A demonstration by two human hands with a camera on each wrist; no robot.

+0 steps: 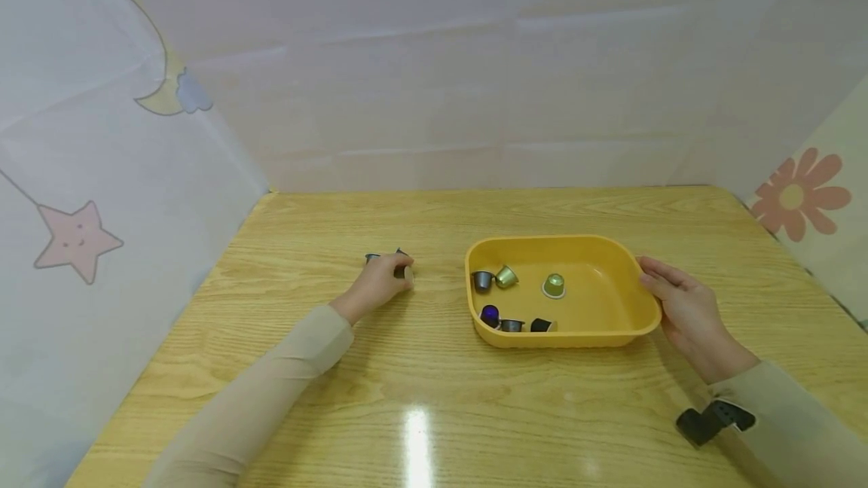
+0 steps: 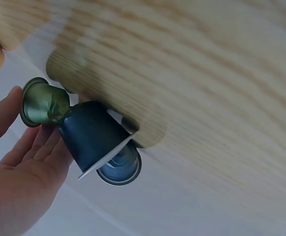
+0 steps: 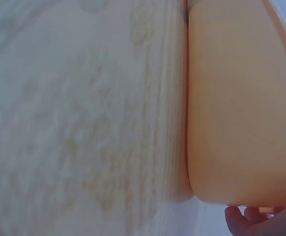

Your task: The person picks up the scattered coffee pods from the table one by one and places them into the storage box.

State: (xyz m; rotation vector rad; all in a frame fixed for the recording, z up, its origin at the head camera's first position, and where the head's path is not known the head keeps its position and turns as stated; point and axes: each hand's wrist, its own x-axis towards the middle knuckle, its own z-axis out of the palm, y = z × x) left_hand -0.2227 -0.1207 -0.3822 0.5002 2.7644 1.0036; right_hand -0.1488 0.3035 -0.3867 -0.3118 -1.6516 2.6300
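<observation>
My left hand (image 1: 376, 288) is low over the table, left of the tray, pinching a green coffee capsule (image 2: 44, 103) by thumb and fingers. Against it in the left wrist view lies a dark capsule (image 2: 91, 135), with a blue capsule (image 2: 121, 167) partly hidden behind. On the right, my right hand (image 1: 692, 315) holds the end of a yellow tray (image 1: 610, 337), fingers at its rim. Inside the tray are two green capsules, one lying tilted (image 1: 505, 276) and one lid down (image 1: 554, 285), besides a grey capsule (image 1: 483, 282) and a purple-blue capsule (image 1: 490, 315).
Near the tray's front wall lie another grey capsule (image 1: 511, 325) and a black capsule (image 1: 542, 325). The wooden table (image 1: 407, 382) meets a pale printed sheet (image 1: 420, 96) at the back and sides. A black strap (image 1: 715, 420) hangs at the right sleeve.
</observation>
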